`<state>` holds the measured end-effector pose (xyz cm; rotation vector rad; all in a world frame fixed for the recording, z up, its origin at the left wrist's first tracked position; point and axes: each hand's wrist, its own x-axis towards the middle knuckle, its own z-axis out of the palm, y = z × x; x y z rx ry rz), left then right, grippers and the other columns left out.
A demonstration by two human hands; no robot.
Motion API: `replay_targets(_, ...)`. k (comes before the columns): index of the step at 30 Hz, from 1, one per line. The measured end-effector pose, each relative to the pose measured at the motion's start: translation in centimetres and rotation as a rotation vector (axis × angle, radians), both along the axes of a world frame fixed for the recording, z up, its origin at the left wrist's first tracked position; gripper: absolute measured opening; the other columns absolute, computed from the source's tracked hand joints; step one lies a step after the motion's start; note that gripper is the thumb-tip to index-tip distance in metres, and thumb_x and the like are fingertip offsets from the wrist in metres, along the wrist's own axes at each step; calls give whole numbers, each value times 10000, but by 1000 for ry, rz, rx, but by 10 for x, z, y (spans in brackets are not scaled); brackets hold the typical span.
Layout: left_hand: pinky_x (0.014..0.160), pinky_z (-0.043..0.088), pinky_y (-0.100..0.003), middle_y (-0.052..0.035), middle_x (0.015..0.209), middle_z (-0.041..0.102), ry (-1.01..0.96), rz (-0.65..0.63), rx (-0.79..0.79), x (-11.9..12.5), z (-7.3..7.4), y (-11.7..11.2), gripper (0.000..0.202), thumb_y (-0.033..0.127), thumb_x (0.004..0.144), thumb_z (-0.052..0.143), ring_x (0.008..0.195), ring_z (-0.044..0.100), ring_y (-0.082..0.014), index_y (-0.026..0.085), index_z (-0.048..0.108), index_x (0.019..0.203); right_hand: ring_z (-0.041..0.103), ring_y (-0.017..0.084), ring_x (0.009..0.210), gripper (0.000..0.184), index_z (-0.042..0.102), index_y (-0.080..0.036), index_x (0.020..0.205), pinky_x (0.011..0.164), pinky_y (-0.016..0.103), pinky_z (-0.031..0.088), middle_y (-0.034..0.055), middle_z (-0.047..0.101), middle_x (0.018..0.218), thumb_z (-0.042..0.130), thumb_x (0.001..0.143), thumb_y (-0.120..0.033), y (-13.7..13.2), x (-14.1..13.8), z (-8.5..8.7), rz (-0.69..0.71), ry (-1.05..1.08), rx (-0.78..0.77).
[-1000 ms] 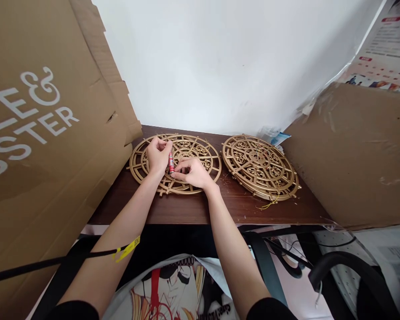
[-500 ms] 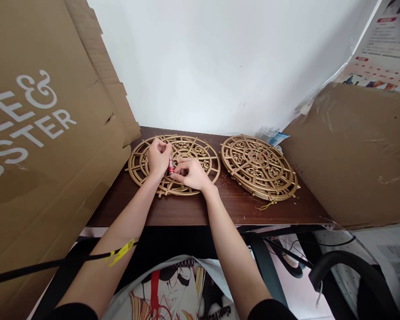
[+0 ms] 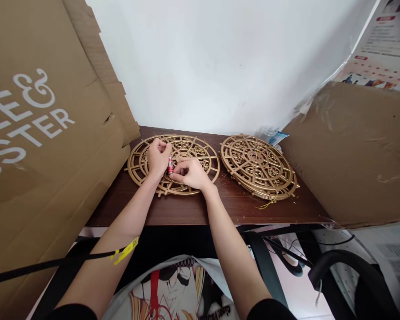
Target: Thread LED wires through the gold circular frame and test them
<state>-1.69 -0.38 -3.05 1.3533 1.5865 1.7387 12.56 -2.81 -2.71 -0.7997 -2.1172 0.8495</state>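
A small red tube (image 3: 170,165) with a whitish label and a silvery lower end is between my two hands, above a round gold openwork panel (image 3: 211,178). My left hand (image 3: 158,158) is closed in a pinch at the tube's upper end; its fingertips partly cover that end. My right hand (image 3: 190,172) has thumb and fingers pinched at the tube's lower end. The panel lies flat on the dark wooden tabletop, with spokes and scroll rosettes, and both hands hide part of its middle.
To the right lies a stack of similar gold panels (image 3: 256,166), with a yellow thread (image 3: 268,205) at its front edge. Large cardboard boxes stand left (image 3: 70,160) and right (image 3: 350,155). Behind the stack is a blue-and-clear plastic packet (image 3: 277,137). A black strap (image 3: 53,265) with a yellow tag crosses my left forearm.
Both hands keep nearly the same pose around the red tube. The yellow tag near my left forearm has shifted slightly to the right, and the view has moved a little.
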Motion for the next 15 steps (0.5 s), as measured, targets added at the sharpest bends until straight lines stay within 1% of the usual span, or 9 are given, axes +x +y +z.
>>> replay_targets(5,556,333,-256,62,500,483,-2,28,4,-1,-2,2,226,198,770,616,474,451,-113,218,438,631,472,81,563,102,673,-152,651,573,243,374,-11,577,719,729,736,-165,-1,-1,2,-22,-8,-34)
replay_targets(11,574,348,-263,56,507,495,0,37,-12,-2,-2,3,228,196,775,613,489,470,-125,221,437,632,481,81,580,91,676,-157,678,596,243,363,-14,591,727,723,751,-187,0,0,0,-3,-29,-15)
replay_targets(15,580,349,-266,52,519,500,25,49,-3,-1,-1,2,224,197,768,623,500,470,-126,219,446,631,484,80,584,101,647,-158,658,593,235,360,-20,583,712,690,748,-175,0,-1,-1,-2,-39,-17)
